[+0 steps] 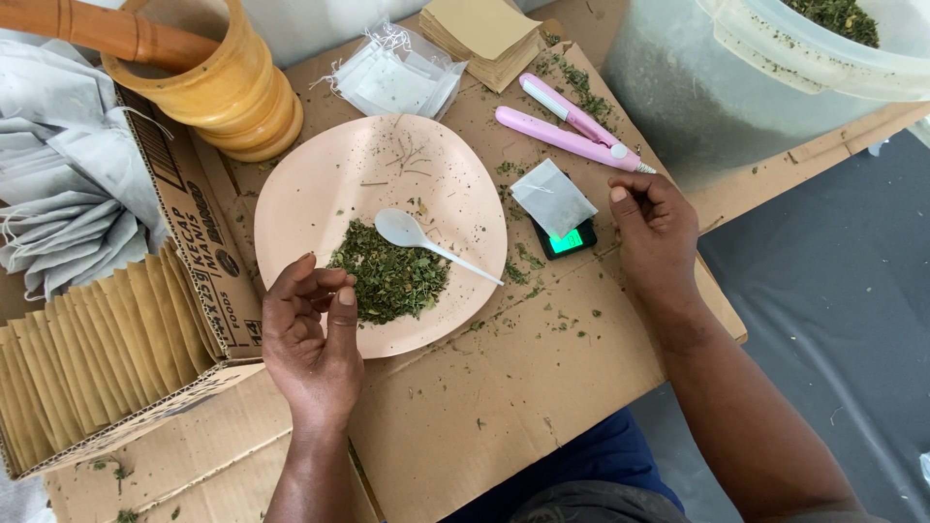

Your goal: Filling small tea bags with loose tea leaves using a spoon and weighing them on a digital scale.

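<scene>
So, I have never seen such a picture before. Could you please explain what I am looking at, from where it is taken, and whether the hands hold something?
There is one picture, from a camera worn on a person's head, looking down at that person's own bare hands. No machine is involved.

The left hand hovers at the edge of a pink plate and seems to hold nothing. The plate carries a pile of dried green leaves and a white plastic spoon.

The right hand, also empty, rests beside a small scale on which a white paper sachet lies.

Everything stands on flattened cardboard. Nearby are a pink handheld tool, a wooden mortar and a box of tan envelopes.
</scene>
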